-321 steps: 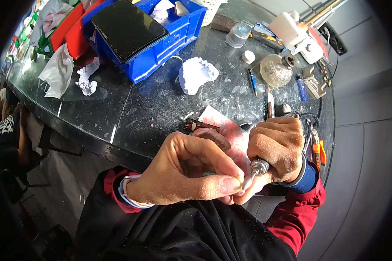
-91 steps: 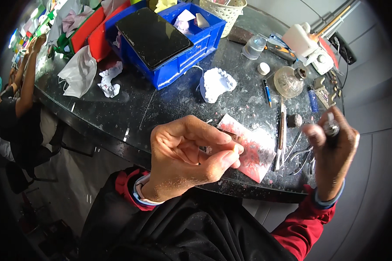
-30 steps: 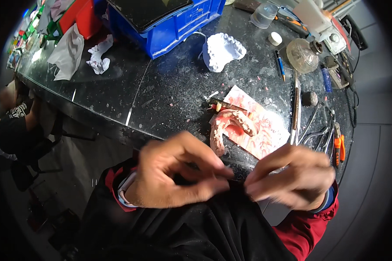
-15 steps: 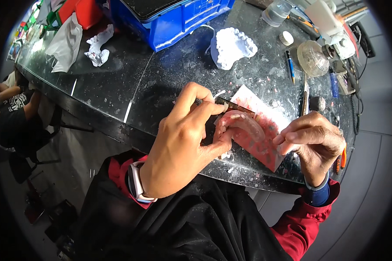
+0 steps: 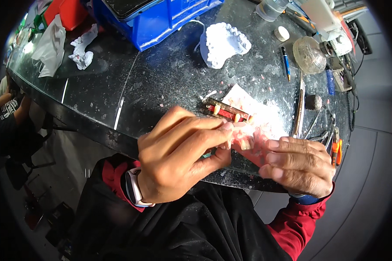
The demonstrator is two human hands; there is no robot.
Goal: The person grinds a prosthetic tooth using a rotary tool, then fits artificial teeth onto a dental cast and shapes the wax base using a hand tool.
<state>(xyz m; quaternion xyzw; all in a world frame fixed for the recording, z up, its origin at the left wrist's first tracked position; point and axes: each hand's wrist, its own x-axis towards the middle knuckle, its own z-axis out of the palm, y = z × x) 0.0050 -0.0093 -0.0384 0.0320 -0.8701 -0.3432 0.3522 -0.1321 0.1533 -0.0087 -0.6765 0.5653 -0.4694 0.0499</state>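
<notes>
In front of me, a pink denture arch (image 5: 246,142) with pale teeth is tilted between my hands, partly covered by fingers and washed out by glare. My left hand (image 5: 185,145) is closed on its left side, thumb below and fingertips on top. At the other side, my right hand (image 5: 300,165) has its fingers bent together against the arch; the thumb is mostly hidden. Just beyond lies a narrow strip of red wax (image 5: 225,112) with several loose artificial teeth on it. Under the arch is a white sheet (image 5: 237,95) smeared with pink.
A white plaster dental cast (image 5: 224,45) stands farther back, beside a blue bin (image 5: 170,21). To the right lie a blue pen (image 5: 286,64), a knife (image 5: 299,104), a round glass burner (image 5: 309,55) and orange-handled pliers (image 5: 336,150). Crumpled white wrapping (image 5: 50,48) sits at left.
My right hand has moved left from its raised pinch to the arch. The arch has turned and tilted, and my left hand has lowered, uncovering the tooth strip.
</notes>
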